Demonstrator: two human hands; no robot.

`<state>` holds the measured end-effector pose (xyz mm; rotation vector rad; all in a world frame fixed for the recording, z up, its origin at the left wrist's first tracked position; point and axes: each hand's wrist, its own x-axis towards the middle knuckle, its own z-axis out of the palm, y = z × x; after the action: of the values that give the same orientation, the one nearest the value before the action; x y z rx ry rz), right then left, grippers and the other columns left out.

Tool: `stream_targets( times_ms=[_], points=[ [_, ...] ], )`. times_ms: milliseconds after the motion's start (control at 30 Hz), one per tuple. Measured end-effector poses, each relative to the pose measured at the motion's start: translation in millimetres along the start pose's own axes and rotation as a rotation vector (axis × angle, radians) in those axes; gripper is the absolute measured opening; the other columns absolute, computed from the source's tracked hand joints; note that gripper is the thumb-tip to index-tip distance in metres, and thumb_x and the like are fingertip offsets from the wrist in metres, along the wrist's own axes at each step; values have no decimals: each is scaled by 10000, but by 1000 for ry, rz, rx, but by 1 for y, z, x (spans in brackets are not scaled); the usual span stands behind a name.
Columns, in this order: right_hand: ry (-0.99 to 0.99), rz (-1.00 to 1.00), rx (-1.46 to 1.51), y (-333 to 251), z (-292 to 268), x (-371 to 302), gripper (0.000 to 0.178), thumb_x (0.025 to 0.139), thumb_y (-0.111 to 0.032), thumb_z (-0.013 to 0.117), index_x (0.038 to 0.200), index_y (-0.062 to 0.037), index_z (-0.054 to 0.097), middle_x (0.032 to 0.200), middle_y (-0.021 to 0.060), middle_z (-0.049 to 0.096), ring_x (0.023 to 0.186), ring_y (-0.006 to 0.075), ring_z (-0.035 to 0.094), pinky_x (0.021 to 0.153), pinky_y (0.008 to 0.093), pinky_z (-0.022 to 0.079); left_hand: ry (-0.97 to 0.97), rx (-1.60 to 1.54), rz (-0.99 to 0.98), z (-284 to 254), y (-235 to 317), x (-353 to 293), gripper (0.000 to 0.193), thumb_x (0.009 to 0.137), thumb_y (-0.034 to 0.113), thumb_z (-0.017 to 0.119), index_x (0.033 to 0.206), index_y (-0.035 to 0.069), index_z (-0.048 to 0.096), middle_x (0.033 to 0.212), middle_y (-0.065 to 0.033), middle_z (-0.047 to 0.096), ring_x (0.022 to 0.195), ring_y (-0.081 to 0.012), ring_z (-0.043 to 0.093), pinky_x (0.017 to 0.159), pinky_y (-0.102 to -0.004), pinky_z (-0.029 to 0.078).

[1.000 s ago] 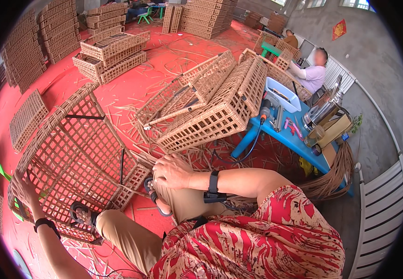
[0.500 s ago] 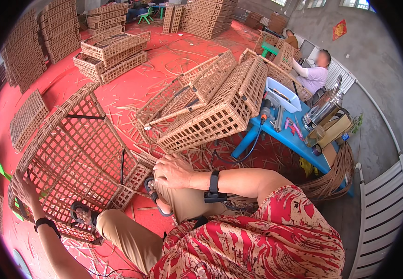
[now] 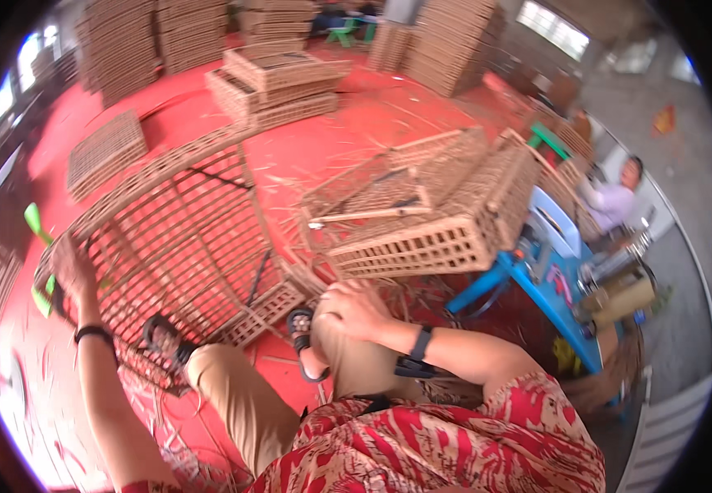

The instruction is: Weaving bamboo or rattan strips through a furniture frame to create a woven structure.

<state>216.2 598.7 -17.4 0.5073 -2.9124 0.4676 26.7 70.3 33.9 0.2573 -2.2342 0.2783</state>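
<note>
A large open-lattice woven cage frame point(image 3: 177, 238) stands tilted on the red floor in front of me. My left hand point(image 3: 70, 267) grips its lower left edge, beside a green tool point(image 3: 37, 230). My right hand point(image 3: 354, 308) rests closed on my right knee, holding nothing that I can see. My two sandalled feet point(image 3: 300, 327) sit against the frame's near edge.
A finished woven crate point(image 3: 446, 222) lies on its side to the right, with loose cane strips around it. Stacks of woven panels point(image 3: 278, 82) fill the back. A blue stool point(image 3: 553, 279) with tools and a seated person point(image 3: 610, 201) are at the right.
The view has swung to the right and blurred. My left hand stays on the frame's edge and my right hand stays on my knee.
</note>
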Motion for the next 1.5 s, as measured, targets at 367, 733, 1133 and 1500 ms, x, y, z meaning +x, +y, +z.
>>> stream_targets(
  times_ms=[367,733,1133,1500],
  points=[
    [14,-13,-3,6,5,-1,368,785,-331,637,1054,-81,618,1102,67,583,1079,257,509,944,402,361,-69,48,-21,35,-18,-1,524,845,169,563,1344,131,408,1316,-76,495,1212,-257,456,1013,-409,339],
    [-15,27,-10,4,6,-2,376,776,-348,642,1051,-93,618,1106,61,584,1083,247,514,925,392,365,-53,47,-5,43,-22,-2,542,857,197,569,1362,127,385,1346,-85,472,1228,-260,439,1024,-405,329],
    [31,1,-21,9,11,0,356,765,-320,639,1030,-84,627,1089,68,591,1075,251,516,930,386,362,-29,32,17,41,-18,-1,533,858,201,566,1356,124,392,1320,-87,489,1210,-263,451,1011,-405,338],
    [42,-66,-56,9,11,2,307,773,-336,620,994,-123,638,1103,47,573,1075,243,499,941,403,352,1,-5,-11,34,-21,0,524,851,168,551,1349,95,406,1283,-117,498,1201,-288,441,1016,-423,317]
  ],
)
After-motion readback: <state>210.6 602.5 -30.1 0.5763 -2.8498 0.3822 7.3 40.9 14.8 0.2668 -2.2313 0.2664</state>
